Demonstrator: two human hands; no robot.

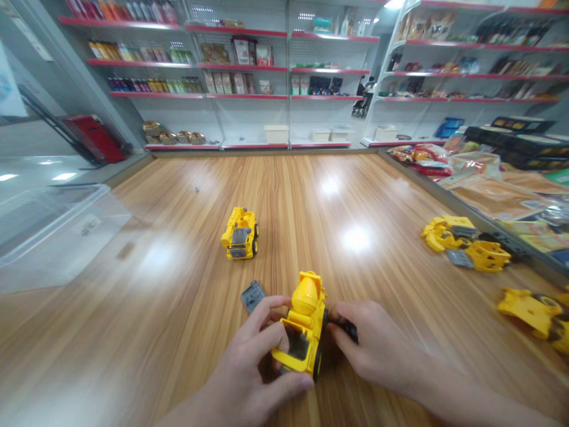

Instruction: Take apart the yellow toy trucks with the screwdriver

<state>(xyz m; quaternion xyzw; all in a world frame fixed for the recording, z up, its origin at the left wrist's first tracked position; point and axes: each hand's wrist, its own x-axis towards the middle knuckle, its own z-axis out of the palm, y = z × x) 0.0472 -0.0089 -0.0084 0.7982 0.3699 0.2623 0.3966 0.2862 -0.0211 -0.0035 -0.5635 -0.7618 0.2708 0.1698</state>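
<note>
A yellow toy cement-mixer truck (304, 323) stands on the wooden table (178, 284) right in front of me. My left hand (255, 367) grips its cab end, fingers on the left side and thumb under the front. My right hand (377, 347) pinches a small black part (349, 329), maybe a wheel, against the truck's right side. A small grey flat piece (253, 295) lies just left of the truck, beside my left fingertips.
A second yellow toy truck (240, 233) stands farther back at the middle. Loose yellow toy parts (466, 243) and another yellow vehicle (533, 311) lie at the right. A clear plastic bin (48, 228) sits at the left edge. Stocked shelves (249, 77) line the back wall.
</note>
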